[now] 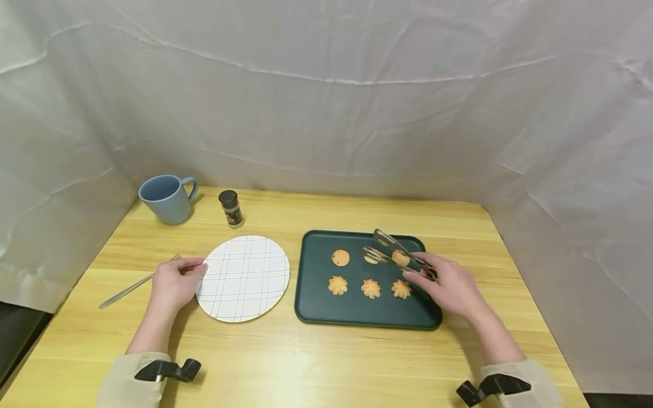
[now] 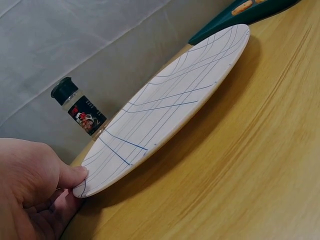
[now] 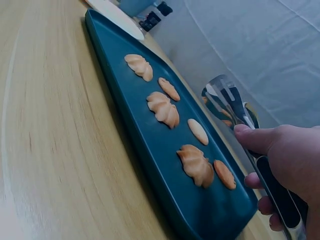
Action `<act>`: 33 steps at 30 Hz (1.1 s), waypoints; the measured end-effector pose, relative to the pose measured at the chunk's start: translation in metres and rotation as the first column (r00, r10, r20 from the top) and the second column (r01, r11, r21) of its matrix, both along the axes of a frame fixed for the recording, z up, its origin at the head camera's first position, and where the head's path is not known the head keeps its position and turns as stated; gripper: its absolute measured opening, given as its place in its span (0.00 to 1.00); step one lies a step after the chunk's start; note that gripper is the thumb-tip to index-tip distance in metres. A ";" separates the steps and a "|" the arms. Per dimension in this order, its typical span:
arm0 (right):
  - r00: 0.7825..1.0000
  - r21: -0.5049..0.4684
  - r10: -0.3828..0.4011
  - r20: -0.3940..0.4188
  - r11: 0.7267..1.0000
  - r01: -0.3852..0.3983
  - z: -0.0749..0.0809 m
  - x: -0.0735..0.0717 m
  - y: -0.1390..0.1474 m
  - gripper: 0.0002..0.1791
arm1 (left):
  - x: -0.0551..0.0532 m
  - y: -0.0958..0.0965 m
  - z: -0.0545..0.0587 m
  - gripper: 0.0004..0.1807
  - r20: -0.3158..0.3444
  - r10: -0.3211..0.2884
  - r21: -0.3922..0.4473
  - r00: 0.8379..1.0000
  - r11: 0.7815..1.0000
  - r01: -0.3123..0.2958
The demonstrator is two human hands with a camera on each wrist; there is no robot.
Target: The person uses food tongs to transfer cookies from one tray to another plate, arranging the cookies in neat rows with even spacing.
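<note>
My left hand [image 1: 175, 285] pinches the left rim of a white plate [image 1: 243, 279] with thin blue lines; in the left wrist view the thumb lies on top of the rim. My right hand [image 1: 451, 285] holds metal serving tongs [image 1: 403, 252] above a dark green tray [image 1: 316, 309]. The tips of the tongs are apart with nothing between them. On the tray lie two rows: flower-shaped cookies [image 1: 370, 288] in front and round cookies [image 1: 340, 258] behind. In the head view the tongs partly cover the round cookies at the right.
A blue mug [image 1: 170, 201] stands at the back left. Right of it is a small spice jar [image 1: 232, 209] with a black lid. A fork [image 1: 134, 288] lies on the wooden table [image 1: 265, 362], partly behind my left hand. Pale cloth [image 1: 326, 130] hangs around the back and sides.
</note>
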State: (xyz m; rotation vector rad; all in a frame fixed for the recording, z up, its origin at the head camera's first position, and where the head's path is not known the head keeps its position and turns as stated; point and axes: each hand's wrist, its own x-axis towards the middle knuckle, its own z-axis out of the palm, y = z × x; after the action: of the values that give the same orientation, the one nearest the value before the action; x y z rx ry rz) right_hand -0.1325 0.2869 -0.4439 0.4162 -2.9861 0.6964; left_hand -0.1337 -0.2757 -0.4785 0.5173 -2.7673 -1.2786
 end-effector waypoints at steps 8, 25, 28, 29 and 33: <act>0.999 0.014 0.046 0.021 0.999 -0.046 0.001 -0.005 -0.013 0.34 | -0.002 0.001 0.001 0.18 -0.002 -0.007 -0.006 1.000 1.000 0.007; 0.996 0.108 0.087 -0.009 0.990 -0.085 -0.006 -0.013 -0.042 0.34 | -0.001 -0.001 0.000 0.18 -0.009 -0.010 -0.006 1.000 1.000 0.010; 0.996 0.125 0.092 -0.001 0.988 -0.092 -0.007 -0.014 -0.047 0.34 | -0.001 -0.001 -0.002 0.17 -0.016 -0.007 -0.010 1.000 1.000 0.007; 0.996 0.129 0.093 0.004 0.987 -0.093 -0.007 -0.014 -0.048 0.34 | 0.000 -0.001 -0.002 0.17 -0.019 -0.007 -0.012 1.000 1.000 0.007; 0.995 0.144 0.097 0.038 0.984 -0.102 -0.008 -0.014 -0.052 0.35 | 0.000 -0.001 -0.003 0.17 -0.023 -0.005 -0.022 1.000 1.000 0.005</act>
State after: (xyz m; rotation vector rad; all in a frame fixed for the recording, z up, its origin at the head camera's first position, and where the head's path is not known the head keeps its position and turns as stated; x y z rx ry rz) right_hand -0.1465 0.2347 -0.4514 0.5715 -3.0745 0.4969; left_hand -0.1339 -0.2771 -0.4817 0.4910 -2.7618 -1.2462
